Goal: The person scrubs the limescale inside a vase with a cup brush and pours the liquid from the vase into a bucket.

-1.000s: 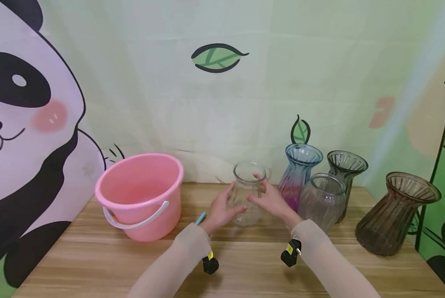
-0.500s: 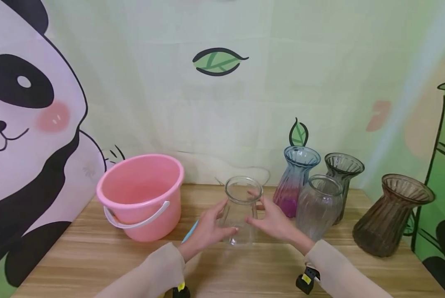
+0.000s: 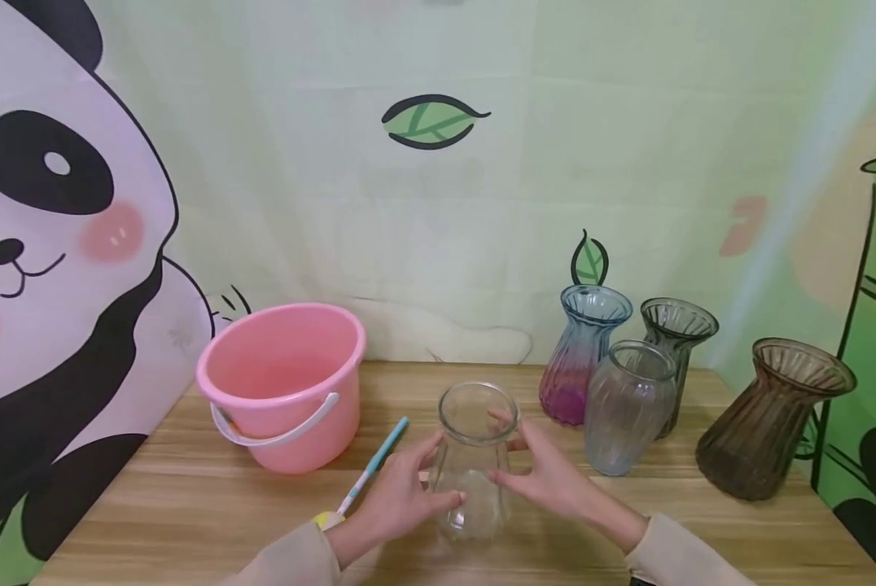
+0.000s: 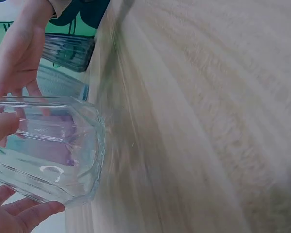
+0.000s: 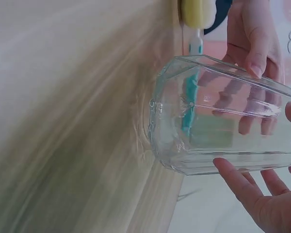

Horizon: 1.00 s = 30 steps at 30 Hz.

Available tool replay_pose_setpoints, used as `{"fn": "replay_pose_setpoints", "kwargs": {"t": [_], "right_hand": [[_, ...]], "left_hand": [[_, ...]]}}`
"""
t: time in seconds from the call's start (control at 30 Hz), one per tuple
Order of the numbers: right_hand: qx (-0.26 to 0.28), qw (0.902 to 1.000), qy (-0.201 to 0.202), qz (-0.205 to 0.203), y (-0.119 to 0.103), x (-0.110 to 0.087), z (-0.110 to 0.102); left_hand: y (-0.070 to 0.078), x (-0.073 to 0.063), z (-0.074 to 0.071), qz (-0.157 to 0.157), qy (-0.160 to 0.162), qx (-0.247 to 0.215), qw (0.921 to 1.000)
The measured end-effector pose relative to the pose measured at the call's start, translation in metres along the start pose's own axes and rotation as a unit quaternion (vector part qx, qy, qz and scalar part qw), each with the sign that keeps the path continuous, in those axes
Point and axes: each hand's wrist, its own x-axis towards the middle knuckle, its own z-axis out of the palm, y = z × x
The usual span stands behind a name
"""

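A clear glass vase [image 3: 475, 468] with a round rim and a faceted base stands upright at the front middle of the table. My left hand [image 3: 400, 498] grips its left side, the thumb across the front of the glass. From the right, my right hand [image 3: 551, 480] holds the same vase, its thumb at the front and fingers behind. Both wrist views show the vase base [image 5: 167, 121] right at the wood surface. Beside my left hand lies a brush with a teal and white handle [image 3: 379, 456]; its yellow sponge head [image 5: 193, 12] shows in the right wrist view.
A pink bucket [image 3: 350, 399] with a white handle stands on the left of the wooden table [image 3: 189, 521]. To the right are a blue-and-purple vase [image 3: 573, 374], a clear ribbed vase [image 3: 624, 423], a grey vase [image 3: 683, 325] and a brown vase [image 3: 753, 439]. A printed cloth [image 3: 299, 203] hangs behind.
Both hands have brought the clear glass vase from near the back of the table toward me and slightly left. More of the brush handle shows now.
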Motion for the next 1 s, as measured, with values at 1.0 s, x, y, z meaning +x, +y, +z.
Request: {"fn": "replay_pose_setpoints", "kwargs": {"t": [1.0], "right_hand": [[-0.093, 0.9935, -0.064, -0.004, 0.0, -0.019, 0.006]], "left_hand": [[0.005, -0.014, -0.035, 0.041, -0.136, 0.123, 0.9822]]}}
